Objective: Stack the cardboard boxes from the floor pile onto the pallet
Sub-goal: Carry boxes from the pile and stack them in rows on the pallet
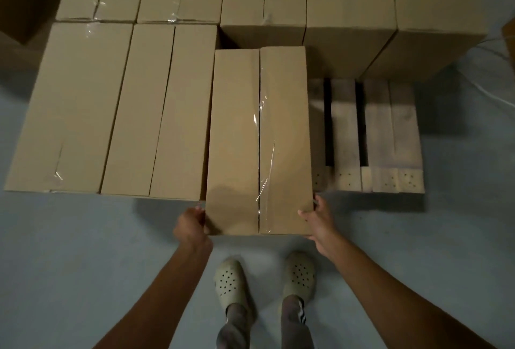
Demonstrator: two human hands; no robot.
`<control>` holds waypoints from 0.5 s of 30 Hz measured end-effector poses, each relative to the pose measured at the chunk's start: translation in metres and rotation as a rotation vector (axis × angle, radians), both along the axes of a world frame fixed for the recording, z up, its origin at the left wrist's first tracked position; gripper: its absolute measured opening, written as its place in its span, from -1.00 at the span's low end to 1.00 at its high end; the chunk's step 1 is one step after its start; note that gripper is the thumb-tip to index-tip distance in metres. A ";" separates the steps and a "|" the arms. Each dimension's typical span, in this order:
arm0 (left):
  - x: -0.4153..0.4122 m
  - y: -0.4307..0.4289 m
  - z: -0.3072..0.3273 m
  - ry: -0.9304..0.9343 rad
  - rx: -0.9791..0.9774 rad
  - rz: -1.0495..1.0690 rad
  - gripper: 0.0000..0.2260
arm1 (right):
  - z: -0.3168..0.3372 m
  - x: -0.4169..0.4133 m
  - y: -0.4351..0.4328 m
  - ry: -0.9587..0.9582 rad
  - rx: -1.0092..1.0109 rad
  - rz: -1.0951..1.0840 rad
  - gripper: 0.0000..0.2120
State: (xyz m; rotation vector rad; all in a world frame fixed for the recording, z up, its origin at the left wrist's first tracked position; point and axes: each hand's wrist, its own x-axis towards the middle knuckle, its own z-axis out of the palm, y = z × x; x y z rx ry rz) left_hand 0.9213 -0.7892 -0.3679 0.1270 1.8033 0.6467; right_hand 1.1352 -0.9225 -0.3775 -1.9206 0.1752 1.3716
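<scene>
A long taped cardboard box lies lengthwise in front of me, its near end sticking out past the row of boxes. My left hand grips its near left corner and my right hand grips its near right corner. It sits beside two boxes stacked at its left. The wooden pallet shows bare slats to the right of the held box. Taller stacked boxes fill the back of the pallet.
The grey floor spreads around me, with my two feet in perforated clogs just behind the box. A dark box stands at the far left. White cables trail on the floor at the right.
</scene>
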 end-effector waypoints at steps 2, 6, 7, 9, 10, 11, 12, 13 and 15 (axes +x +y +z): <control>-0.007 -0.001 -0.008 -0.034 -0.045 0.074 -0.87 | -0.009 -0.006 -0.002 -0.018 0.004 0.003 -0.55; -0.018 -0.002 -0.018 -0.239 -0.142 0.149 -0.51 | -0.016 -0.008 -0.004 -0.050 0.008 0.027 -0.62; -0.020 -0.002 -0.017 -0.270 -0.135 0.158 -0.42 | -0.017 -0.006 -0.003 -0.058 0.013 0.037 -0.63; -0.025 0.004 -0.017 -0.294 -0.096 0.178 -0.34 | -0.017 -0.004 0.004 -0.080 0.032 0.052 -0.63; -0.027 0.008 -0.017 -0.302 -0.070 0.184 -0.33 | -0.018 -0.003 0.010 -0.097 0.044 0.059 -0.61; -0.027 0.014 -0.015 -0.318 -0.049 0.191 -0.33 | -0.018 -0.002 0.017 -0.117 0.055 0.063 -0.58; -0.026 0.019 -0.014 -0.334 -0.030 0.196 -0.32 | -0.020 -0.001 0.024 -0.136 0.065 0.055 -0.54; -0.024 0.025 -0.012 -0.355 -0.015 0.199 -0.31 | -0.021 0.001 0.031 -0.156 0.074 0.050 -0.52; -0.018 0.034 -0.008 -0.421 0.004 0.184 -0.32 | -0.021 0.006 0.046 -0.177 0.078 0.039 -0.51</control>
